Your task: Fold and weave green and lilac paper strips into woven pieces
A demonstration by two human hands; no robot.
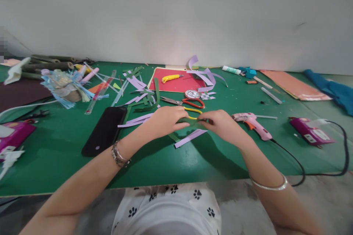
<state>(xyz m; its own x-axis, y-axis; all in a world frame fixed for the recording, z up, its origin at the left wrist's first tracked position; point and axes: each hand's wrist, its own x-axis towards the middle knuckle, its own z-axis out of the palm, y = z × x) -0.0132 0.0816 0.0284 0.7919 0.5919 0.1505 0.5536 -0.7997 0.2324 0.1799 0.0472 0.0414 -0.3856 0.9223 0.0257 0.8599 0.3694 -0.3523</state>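
Between my two hands a green paper strip [191, 121] is held just above the green table. My left hand [171, 119] pinches its left end between thumb and fingers. The fingers of my right hand [220, 124] are closed on the other end. Below the hands lies a purple paper strip [190, 138] with a bit of green beside it. Just beyond them are scissors [180, 102] with red and yellow handles, the yellow loop partly behind my fingers. A round dial [192, 94] and a small woven purple-and-white piece [207, 96] lie by the scissors.
A black phone [104, 132] lies left of my hands. To the right are a pink glue gun [255, 125] with a cord and a purple power strip [311, 131]. Farther back, a yellow cutter [171, 78] rests on red paper [165, 86]. Loose paper strips [138, 82] clutter the left middle.
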